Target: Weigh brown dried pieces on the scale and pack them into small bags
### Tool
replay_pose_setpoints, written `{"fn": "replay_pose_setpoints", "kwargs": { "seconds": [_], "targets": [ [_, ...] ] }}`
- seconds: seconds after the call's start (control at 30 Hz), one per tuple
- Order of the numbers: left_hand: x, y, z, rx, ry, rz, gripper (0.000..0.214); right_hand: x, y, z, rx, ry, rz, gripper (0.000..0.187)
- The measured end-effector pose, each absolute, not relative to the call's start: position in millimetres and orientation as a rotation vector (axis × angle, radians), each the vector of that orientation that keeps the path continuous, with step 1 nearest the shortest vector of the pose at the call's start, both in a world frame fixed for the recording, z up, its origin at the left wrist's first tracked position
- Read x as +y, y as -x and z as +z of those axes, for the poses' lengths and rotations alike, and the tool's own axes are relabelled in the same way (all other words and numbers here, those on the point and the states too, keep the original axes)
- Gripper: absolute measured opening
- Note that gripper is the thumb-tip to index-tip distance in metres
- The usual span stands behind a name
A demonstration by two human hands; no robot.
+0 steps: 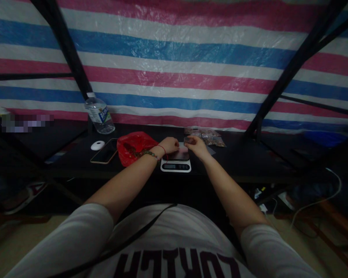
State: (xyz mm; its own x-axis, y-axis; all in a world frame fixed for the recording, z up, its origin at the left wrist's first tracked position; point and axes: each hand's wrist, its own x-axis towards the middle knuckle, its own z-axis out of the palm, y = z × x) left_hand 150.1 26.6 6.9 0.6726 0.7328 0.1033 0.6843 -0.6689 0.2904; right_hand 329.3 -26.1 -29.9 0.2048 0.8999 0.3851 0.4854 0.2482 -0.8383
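from here i see the right hand (197, 147) pinching a small dark object (187, 140) near mid-frame, by the white scale (176, 166). the left hand (169, 145) curls at the scale, its grip i can't tell; a red bag (123, 146) sits left of centre.

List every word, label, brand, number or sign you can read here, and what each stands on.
None can be read with certainty.
Shirt: large dark letters, cut off at the picture's lower edge.
Bottle: lettering too blurred.
White scale: front panel markings too small.
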Motion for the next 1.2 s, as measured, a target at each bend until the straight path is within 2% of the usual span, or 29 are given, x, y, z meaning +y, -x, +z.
{"fn": "replay_pose_setpoints", "kwargs": {
  "seconds": [0.23,0.4,0.57,0.7,0.77,0.9,1.03,1.1,1.2],
  "targets": [
    [33,-144,8,1.188,-2.658,0.363,0.017,-23,-336,-37,-1.559,1.435,0.453,0.049],
    [26,-138,26,1.111,-2.568,0.658,0.024,-30,-320,-31,-1.652,1.488,0.381,0.049],
    [12,-145,33,0.950,-2.549,0.594,0.020,-38,-305,-28,-1.730,1.572,0.311,0.043],
    [11,-113,41,1.049,-2.521,0.685,0.024,-37,-303,-33,-1.730,1.596,0.330,0.045],
    [11,-79,47,1.169,-2.492,0.632,0.025,-36,-304,-34,-1.739,1.592,0.314,0.049],
    [9,-8,52,1.317,-2.410,0.211,0.028,-34,-306,-32,-1.765,1.499,0.243,0.058],
    [9,23,46,1.368,-2.464,-0.079,0.028,-42,-305,-20,-1.643,1.443,0.062,0.043],
    [8,24,42,1.401,-2.473,-0.089,0.029,-52,-300,-9,-1.638,1.387,0.001,0.033],
    [0,24,36,1.368,-2.530,0.038,0.034,-68,-278,9,-1.775,1.245,0.124,0.024]
  ]
}}
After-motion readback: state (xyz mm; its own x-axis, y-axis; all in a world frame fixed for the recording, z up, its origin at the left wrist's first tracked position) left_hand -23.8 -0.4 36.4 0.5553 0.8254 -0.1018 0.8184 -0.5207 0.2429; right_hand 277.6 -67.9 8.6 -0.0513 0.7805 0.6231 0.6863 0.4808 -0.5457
